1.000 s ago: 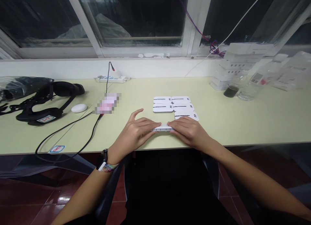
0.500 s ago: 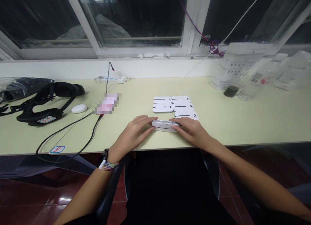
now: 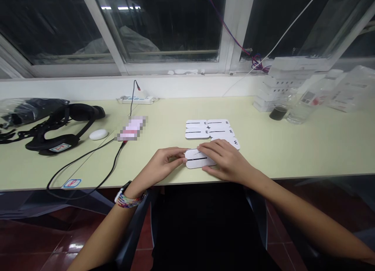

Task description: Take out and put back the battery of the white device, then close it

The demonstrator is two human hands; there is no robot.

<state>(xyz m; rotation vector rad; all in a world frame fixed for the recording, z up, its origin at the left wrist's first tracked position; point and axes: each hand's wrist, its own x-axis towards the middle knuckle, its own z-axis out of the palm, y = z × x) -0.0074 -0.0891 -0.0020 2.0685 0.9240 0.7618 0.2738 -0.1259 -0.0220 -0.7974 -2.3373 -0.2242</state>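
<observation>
Near the front edge of the table, a flat white rounded slab (image 3: 195,160) with a black line lies between my hands. At its left end, my left hand (image 3: 164,165) grips it with thumb and fingers. My right hand (image 3: 231,161) is closed over its right end, hiding that part. Just beyond are several similar white slabs (image 3: 197,132) in two columns, marked with a black line and a W-like sign. The nearest one on the right (image 3: 233,142) is partly covered by my right hand.
To the left are a white oval case (image 3: 99,134), a black headset (image 3: 52,145), a blurred-out phone (image 3: 131,128) and a black cable (image 3: 110,170). A power strip (image 3: 137,100) sits at the back. White boxes (image 3: 283,83), a dark-liquid cup (image 3: 277,113) and a clear bottle (image 3: 304,103) stand right.
The slab in my hands has tilted from standing on its edge to showing its broad face. My right hand has moved over its right end. The view has shifted slightly.
</observation>
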